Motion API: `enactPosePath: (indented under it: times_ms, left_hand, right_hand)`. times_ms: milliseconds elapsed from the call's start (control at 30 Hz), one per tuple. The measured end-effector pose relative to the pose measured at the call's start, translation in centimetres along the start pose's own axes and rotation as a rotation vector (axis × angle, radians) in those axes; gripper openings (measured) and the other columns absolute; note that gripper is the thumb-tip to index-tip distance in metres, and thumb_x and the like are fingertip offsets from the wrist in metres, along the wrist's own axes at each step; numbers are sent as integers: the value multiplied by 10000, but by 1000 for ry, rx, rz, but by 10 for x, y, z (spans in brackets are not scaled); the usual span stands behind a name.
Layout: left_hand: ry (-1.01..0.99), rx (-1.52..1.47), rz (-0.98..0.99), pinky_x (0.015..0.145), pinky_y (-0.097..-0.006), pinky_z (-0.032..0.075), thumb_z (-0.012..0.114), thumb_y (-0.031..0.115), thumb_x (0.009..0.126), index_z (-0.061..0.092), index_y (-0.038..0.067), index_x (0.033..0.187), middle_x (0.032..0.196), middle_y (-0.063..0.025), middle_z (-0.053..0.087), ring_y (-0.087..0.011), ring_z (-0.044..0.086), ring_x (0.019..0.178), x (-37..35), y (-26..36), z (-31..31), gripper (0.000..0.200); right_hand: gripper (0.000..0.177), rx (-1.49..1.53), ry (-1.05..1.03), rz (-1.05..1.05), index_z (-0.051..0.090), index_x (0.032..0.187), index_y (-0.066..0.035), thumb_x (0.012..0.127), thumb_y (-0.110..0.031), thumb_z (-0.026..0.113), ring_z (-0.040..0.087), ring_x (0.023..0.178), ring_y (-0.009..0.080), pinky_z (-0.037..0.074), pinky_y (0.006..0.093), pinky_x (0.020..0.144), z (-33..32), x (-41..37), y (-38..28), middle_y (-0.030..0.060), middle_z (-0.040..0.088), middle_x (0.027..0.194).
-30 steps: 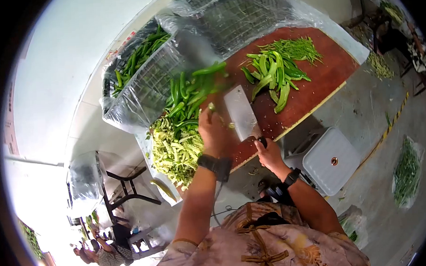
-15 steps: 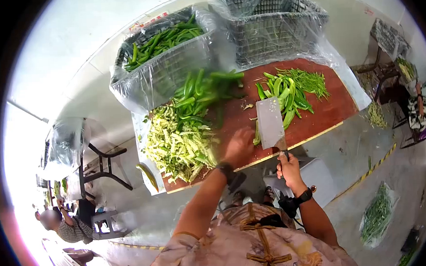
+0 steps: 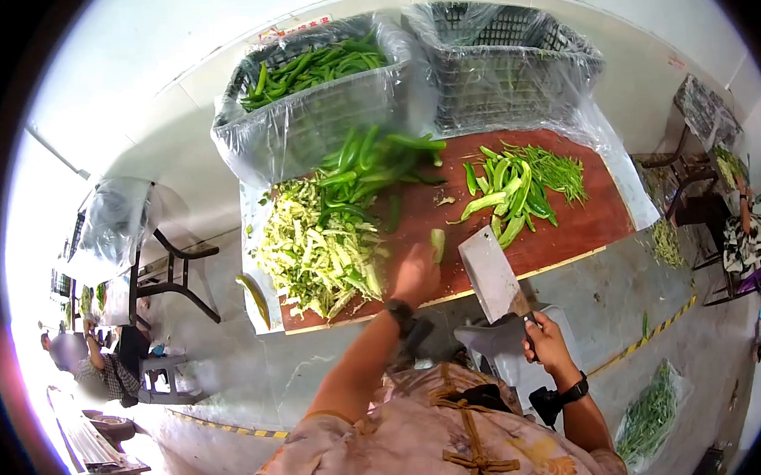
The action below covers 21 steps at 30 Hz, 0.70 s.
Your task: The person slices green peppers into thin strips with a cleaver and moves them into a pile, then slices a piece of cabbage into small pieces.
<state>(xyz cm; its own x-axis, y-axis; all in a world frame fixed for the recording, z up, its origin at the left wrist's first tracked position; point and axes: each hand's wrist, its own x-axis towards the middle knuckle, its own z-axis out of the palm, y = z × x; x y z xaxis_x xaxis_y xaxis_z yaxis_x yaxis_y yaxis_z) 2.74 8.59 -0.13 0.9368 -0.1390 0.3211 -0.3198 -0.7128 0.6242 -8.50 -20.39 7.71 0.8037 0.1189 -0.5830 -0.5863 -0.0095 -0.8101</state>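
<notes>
My right hand (image 3: 548, 342) grips the dark handle of a cleaver (image 3: 487, 268); its broad blade is tilted over the front edge of the red-brown board (image 3: 559, 238). My left hand (image 3: 416, 274), slightly blurred, is low over the board with a pale green pepper piece (image 3: 438, 244) at its fingertips, fingers closed against it. Left of that hand lies a heap of pale sliced strips (image 3: 317, 249). Whole green peppers (image 3: 365, 166) are piled behind it. Beyond the cleaver are split green peppers (image 3: 507, 185) and a pile of thin green shreds (image 3: 554, 169).
A plastic-lined crate of green peppers (image 3: 318, 69) and another lined crate (image 3: 518, 83) stand behind the board. One long pepper (image 3: 253, 298) lies at the left edge. A bag of greens (image 3: 652, 417) is on the floor. People sit at far left (image 3: 110, 368) and far right (image 3: 750, 234).
My right hand has drawn the cleaver back toward me and tilted it, away from the split peppers. My left hand has shifted left with the pepper piece. The view has moved slightly.
</notes>
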Motion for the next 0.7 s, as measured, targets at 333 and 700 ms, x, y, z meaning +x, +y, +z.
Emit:
enactPosePath:
  times_ms: [333,700]
  left_hand:
    - [117,-104,-105,810,-427,485,639,86,762,605,-12,960,1092,-204,545,-381,564,959,-6,-2,3,224]
    - [122,-71,-127,819,-417,497,614,64,767,634,-10,947,1079,-197,550,-363,575,964,-6,1,12,196]
  right_hand:
    - [319,-220,-76,-137,481,1282,-66,974,-141,454,414,424,82,345,245,397,24,-3,-27,10,488,591]
    - [340,-420,22,-328,487,1289,-37,954,-95,482,452,432,78,347,244,393,31,-2,-18,9,503,569]
